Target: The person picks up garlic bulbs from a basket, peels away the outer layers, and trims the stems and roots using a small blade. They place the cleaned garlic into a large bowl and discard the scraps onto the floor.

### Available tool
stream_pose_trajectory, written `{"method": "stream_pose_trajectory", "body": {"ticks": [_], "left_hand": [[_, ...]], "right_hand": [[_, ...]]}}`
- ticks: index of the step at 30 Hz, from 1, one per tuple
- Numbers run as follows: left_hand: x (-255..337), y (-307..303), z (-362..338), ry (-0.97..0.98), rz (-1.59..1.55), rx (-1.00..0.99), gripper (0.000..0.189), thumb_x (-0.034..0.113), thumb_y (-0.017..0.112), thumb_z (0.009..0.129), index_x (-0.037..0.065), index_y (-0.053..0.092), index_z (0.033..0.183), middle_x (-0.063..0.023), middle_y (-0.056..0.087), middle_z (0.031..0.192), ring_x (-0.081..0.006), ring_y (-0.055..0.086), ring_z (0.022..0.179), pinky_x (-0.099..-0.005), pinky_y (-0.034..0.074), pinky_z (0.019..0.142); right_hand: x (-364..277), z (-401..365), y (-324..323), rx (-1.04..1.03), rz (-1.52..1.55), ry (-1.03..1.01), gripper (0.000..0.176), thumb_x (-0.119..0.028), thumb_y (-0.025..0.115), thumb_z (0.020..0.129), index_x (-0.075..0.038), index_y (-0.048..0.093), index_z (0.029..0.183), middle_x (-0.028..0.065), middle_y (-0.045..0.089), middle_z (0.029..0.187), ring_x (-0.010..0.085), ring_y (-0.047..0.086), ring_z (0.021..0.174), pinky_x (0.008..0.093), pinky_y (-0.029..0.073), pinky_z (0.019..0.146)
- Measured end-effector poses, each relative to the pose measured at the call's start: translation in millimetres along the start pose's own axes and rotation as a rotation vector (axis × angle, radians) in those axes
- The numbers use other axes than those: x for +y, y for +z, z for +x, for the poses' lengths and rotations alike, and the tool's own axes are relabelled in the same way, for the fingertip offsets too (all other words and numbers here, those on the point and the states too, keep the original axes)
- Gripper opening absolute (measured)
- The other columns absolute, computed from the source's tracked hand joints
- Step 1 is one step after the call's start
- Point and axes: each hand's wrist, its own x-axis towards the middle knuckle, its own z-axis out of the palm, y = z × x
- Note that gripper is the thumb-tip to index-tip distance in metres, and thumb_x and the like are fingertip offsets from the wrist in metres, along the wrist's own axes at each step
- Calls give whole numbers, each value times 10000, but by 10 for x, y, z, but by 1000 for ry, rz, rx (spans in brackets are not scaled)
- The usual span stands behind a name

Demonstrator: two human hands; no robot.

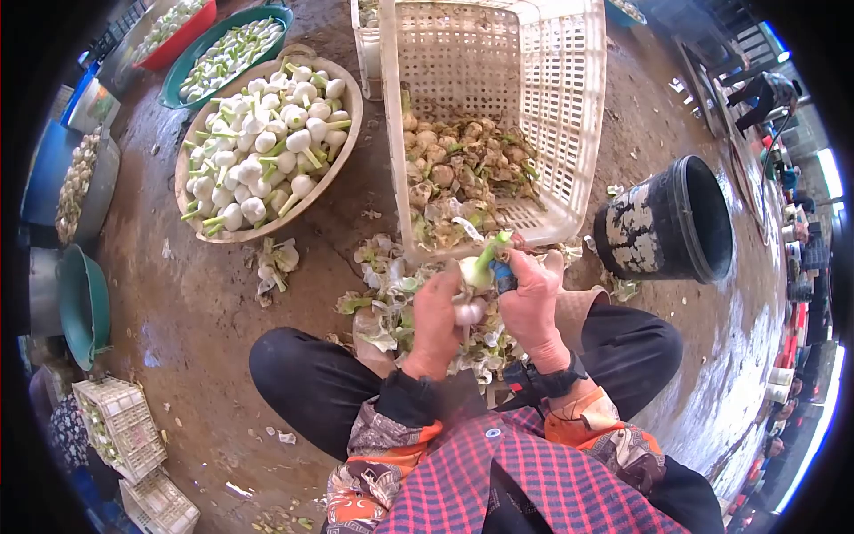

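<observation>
Between my two hands is a garlic bulb (476, 273) with a green stem pointing up and to the right. My left hand (433, 318) is closed around the bulb's left side. A second, pinkish-white garlic bulb (470, 311) shows just below, next to the left fingers. My right hand (534, 303) is closed at the green stem (488, 254), its thumb pointing up. Something blue (503, 277) shows at the right fingers; I cannot tell whether it is a wrapping or a handle. Peeled garlic skins (405, 307) lie on the ground beneath both hands.
A tipped white plastic crate (562, 116) ahead holds unpeeled, brownish garlic (471, 156). At its left stands a wide round basket (356, 116) heaped with clean white bulbs. A black bucket (654, 222) leans on the right. Green tubs (82, 307) and stacked crates (120, 427) line the left.
</observation>
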Motion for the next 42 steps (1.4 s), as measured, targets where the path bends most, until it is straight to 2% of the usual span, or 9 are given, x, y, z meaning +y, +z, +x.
{"method": "stream_pose_trajectory", "body": {"ticks": [3, 7, 10, 11, 14, 18, 23, 31, 42], "left_hand": [[-158, -16, -19, 171, 146, 45, 350, 105, 643, 844, -29, 536, 1149, -94, 633, 918, -160, 625, 691, -249, 518, 570], [-71, -172, -12, -26, -94, -212, 494, 133, 700, 786, -36, 502, 1206, -144, 629, 1017, -207, 651, 782, -275, 541, 602], [41, -135, -52, 42, -15, -334, 506, 126, 701, 774, -32, 499, 1210, -148, 626, 1022, -216, 654, 797, -282, 544, 612], [69, -105, -67, 70, 27, -291, 496, 111, 693, 774, -24, 502, 1212, -135, 621, 1032, -214, 652, 775, -283, 545, 619], [22, -181, -19, 136, 58, -222, 562, 160, 708, 776, -4, 452, 1248, -155, 608, 1047, -254, 653, 831, -330, 576, 636], [5, -118, -9, 131, -5, -185, 459, 76, 658, 798, 3, 494, 1221, -93, 608, 1057, -172, 638, 842, -264, 535, 656], [46, -122, -69, 2, -117, -183, 316, 97, 584, 875, -1, 510, 1166, -89, 613, 1020, -155, 630, 821, -271, 532, 642], [6, -135, -30, 20, -18, -171, 310, 151, 577, 898, -23, 508, 1145, -98, 619, 980, -169, 642, 820, -281, 551, 654], [21, -215, -34, -147, 42, -331, 271, 124, 593, 864, -29, 557, 1085, -111, 634, 969, -183, 655, 762, -299, 565, 624]], "right_hand": [[12, 5, -3, 16, -114, -167, 276, 52, 581, 700, -14, 617, 966, 130, 639, 813, 276, 623, 767, 301, 486, 673], [243, 203, 21, 82, 998, 729, 162, -11, 512, 868, -16, 608, 998, 23, 626, 853, 106, 599, 763, 224, 483, 662], [443, 228, -4, -103, 691, 972, 223, -23, 539, 841, -29, 589, 1059, 59, 633, 896, 162, 604, 811, 286, 494, 722], [888, 70, 175, -335, 224, 614, 302, -51, 554, 831, -41, 559, 1133, 110, 635, 936, 251, 597, 890, 366, 481, 808], [548, -50, -51, -249, -520, -199, 348, -68, 560, 830, -51, 541, 1177, 159, 629, 968, 324, 576, 957, 398, 443, 879], [64, 216, -462, -479, 166, -14, 389, -40, 602, 806, -71, 554, 1191, 125, 622, 1037, 308, 584, 983, 355, 459, 854], [-160, 203, -374, -293, -283, -447, 350, 10, 602, 606, -25, 586, 954, 100, 586, 840, 270, 587, 806, 379, 474, 689], [-150, 116, -269, -221, -460, -509, 253, -46, 595, 554, -29, 516, 794, 97, 503, 734, 281, 541, 719, 387, 445, 621], [75, 798, -46, -652, -162, -425, 355, 29, 583, 620, -42, 549, 966, 137, 574, 867, 349, 563, 884, 411, 464, 719]]}}
